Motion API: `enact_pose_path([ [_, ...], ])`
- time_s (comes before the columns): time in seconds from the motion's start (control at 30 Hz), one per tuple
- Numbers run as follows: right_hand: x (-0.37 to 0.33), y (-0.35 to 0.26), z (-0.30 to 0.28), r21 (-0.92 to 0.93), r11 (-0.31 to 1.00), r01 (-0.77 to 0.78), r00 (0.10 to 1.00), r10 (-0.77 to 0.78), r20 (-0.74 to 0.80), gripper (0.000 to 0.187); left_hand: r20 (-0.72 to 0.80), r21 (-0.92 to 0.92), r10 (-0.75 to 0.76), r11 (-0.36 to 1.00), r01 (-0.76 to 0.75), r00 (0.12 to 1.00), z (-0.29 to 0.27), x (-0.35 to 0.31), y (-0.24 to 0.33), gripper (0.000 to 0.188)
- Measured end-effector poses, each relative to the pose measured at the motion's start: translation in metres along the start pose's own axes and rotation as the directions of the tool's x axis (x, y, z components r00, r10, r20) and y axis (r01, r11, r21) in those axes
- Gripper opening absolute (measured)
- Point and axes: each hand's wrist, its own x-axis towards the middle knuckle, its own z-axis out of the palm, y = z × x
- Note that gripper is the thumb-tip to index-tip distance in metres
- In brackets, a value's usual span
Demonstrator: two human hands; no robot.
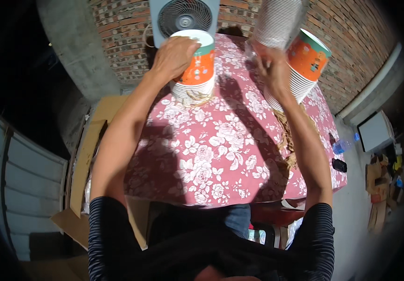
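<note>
On the left, a stack of orange paper buckets (204,68) with green rims stands upright on the table, the lower ones showing as white rings. My left hand (176,56) is closed over the near left part of its top rim. Farther right, a second stack of the same buckets (308,55) leans to the right. My right hand (275,70) is beside it, at the lower end of a tall column of nested white lids or cups (278,21) in clear plastic. Motion smears the fingers of that hand, so its grip on the column is unclear.
A grey box fan (185,21) stands behind the left stack, against the brick wall. Loose brown strands (287,140) lie beside my right forearm on the flowered tablecloth (206,159). A black phone-like object (339,165) and a plastic bottle (342,145) are at the right.
</note>
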Motion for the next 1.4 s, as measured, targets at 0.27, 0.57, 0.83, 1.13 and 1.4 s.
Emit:
enact_pose_path([
  [0.27, 0.052, 0.137, -0.129, -0.566, 0.823, 0.053, 0.996, -0.081, -0.024, 0.026, -0.298, -0.240, 0.167, 0.940, -0.243, 0.940, 0.051, 0.040, 0.151, 0.022],
  [0.57, 0.065, 0.122, -0.131, -0.284, 0.891, -0.354, 0.927, 0.376, 0.023, 0.034, -0.267, -0.271, 0.301, 0.888, -0.371, 0.915, 0.154, 0.087, 0.244, 0.022],
  [0.83, 0.060, 0.136, -0.124, -0.060, 0.935, -0.350, 0.936, 0.347, -0.058, 0.026, -0.377, -0.135, 0.303, 0.917, -0.375, 0.875, 0.167, 0.100, 0.251, 0.016],
  [1.13, 0.070, 0.152, -0.144, 0.171, 0.910, -0.378, 0.887, 0.409, -0.214, 0.024, -0.287, -0.215, 0.267, 0.918, -0.333, 0.920, 0.164, 0.121, 0.266, 0.021],
  [1.4, 0.103, 0.152, -0.235, 0.295, 0.952, -0.080, 0.813, 0.233, -0.533, 0.018, -0.113, -0.237, 0.151, 0.956, -0.175, 0.982, 0.161, 0.119, 0.254, 0.024],
])
